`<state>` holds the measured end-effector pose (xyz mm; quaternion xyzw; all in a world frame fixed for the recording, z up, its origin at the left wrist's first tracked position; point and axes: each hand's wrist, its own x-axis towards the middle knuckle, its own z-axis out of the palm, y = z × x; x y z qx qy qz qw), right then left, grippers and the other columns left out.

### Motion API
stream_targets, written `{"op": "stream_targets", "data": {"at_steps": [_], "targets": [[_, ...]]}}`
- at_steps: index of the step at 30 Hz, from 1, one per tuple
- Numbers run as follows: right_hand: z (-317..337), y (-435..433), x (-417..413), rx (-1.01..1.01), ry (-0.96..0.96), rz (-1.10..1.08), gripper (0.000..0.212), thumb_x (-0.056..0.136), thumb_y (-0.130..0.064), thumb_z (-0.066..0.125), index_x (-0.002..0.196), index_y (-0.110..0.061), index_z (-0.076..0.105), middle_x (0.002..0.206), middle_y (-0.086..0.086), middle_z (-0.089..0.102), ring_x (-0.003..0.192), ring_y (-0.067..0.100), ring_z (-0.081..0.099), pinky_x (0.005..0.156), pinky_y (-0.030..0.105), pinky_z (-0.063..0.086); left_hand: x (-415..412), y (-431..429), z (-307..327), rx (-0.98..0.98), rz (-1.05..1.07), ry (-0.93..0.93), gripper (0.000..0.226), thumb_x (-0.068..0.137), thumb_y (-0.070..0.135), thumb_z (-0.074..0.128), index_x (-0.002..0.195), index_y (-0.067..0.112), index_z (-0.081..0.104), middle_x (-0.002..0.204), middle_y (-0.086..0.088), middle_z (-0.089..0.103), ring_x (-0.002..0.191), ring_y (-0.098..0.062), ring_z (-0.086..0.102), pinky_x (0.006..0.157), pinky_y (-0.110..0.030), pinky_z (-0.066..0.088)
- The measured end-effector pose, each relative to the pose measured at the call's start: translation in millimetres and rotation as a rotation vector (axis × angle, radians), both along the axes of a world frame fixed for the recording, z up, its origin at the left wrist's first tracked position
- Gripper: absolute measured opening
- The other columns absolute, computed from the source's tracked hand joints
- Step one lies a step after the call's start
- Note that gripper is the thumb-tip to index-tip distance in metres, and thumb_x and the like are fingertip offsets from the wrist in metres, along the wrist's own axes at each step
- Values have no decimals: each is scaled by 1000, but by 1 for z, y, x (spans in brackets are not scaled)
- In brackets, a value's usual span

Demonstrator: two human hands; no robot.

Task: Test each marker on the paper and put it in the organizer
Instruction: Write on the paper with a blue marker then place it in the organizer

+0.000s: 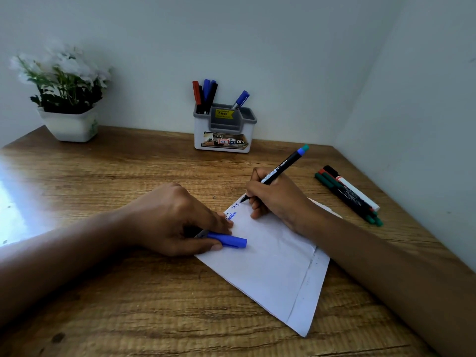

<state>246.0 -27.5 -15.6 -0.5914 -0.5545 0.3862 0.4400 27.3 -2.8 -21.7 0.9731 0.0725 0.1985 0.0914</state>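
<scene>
Right hand (277, 195) grips marker (275, 173); left hand (177, 220) pinches blue cap (228, 240), pins paper (270, 258). We keep strokes light.

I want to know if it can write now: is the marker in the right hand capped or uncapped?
Uncapped. The marker shows a bare tip touching the paper, and the left hand holds a blue cap.
</scene>
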Motion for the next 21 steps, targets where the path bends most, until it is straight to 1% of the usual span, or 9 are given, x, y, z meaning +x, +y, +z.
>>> {"op": "stream_targets", "data": {"at_steps": [4, 9, 11, 14, 15, 16, 17, 19, 21], "targets": [[1, 1, 0, -10, 3, 10, 25, 82, -4, 57, 60, -13, 48, 54, 5, 52, 46, 11, 50, 43, 24, 50, 0, 0, 0, -14, 5, 0, 29, 89, 40, 64, 109, 22, 74, 112, 12, 71, 108, 5, 63, 71, -28, 61], [2, 0, 0, -32, 1, -20, 18, 83, -8, 57, 66, -11, 50, 54, 4, 52, 47, 10, 51, 44, 23, 49, 0, -1, 1, -8, 12, 9, 30, 90, 41, 62, 110, 22, 73, 114, 13, 71, 107, 5, 64, 69, -27, 61], [4, 2, 1, -55, 118, -57, 20, 85, -6, 55, 65, -11, 51, 52, 4, 52, 46, 10, 49, 42, 21, 48, 0, -1, 2, 1, 13, 16, 31, 90, 42, 61, 110, 22, 73, 114, 13, 71, 106, 5, 64, 69, -26, 61], [9, 3, 8, -78, 469, -88, 18, 87, -3, 52, 70, -9, 54, 58, 6, 52, 42, 6, 48, 39, 19, 46, 0, -1, 2, 7, 25, 9, 33, 90, 44, 59, 110, 22, 73, 113, 13, 71, 105, 5, 65, 68, -26, 60], [10, 2, 10, -82, 544, -77, 17, 87, -3, 52, 71, -8, 55, 61, 7, 52, 43, 6, 48, 40, 19, 47, 0, -1, 1, -2, 34, -5, 34, 90, 45, 58, 110, 22, 73, 113, 14, 71, 104, 5, 65, 68, -25, 60], [11, 2, 12, -81, 574, -59, 17, 87, -4, 54, 71, -9, 57, 62, 7, 53, 43, 6, 48, 40, 20, 48, 1, -1, 1, -26, 47, -27, 36, 91, 46, 58, 110, 20, 74, 112, 14, 71, 101, 5, 66, 67, -24, 60], [11, 1, 12, -72, 559, -39, 15, 87, -4, 55, 73, -10, 58, 63, 6, 53, 44, 7, 48, 41, 21, 48, 1, -1, 1, -63, 63, -56, 37, 91, 46, 58, 110, 19, 74, 112, 13, 71, 98, 5, 67, 67, -23, 59], [14, -1, 12, -26, 469, 9, 14, 86, -5, 58, 75, -13, 61, 60, 1, 50, 43, 7, 45, 42, 22, 47, 1, 0, 2, -149, 120, -126, 37, 89, 44, 60, 109, 17, 74, 112, 13, 71, 94, 7, 68, 71, -17, 58], [20, -5, 11, 41, 389, 74, 14, 85, -3, 60, 78, -15, 62, 57, -2, 48, 44, 6, 43, 44, 22, 47, 2, 1, 4, -222, 222, -209, 38, 85, 47, 61, 110, 21, 73, 107, 19, 71, 92, 9, 67, 73, -10, 53]]}}
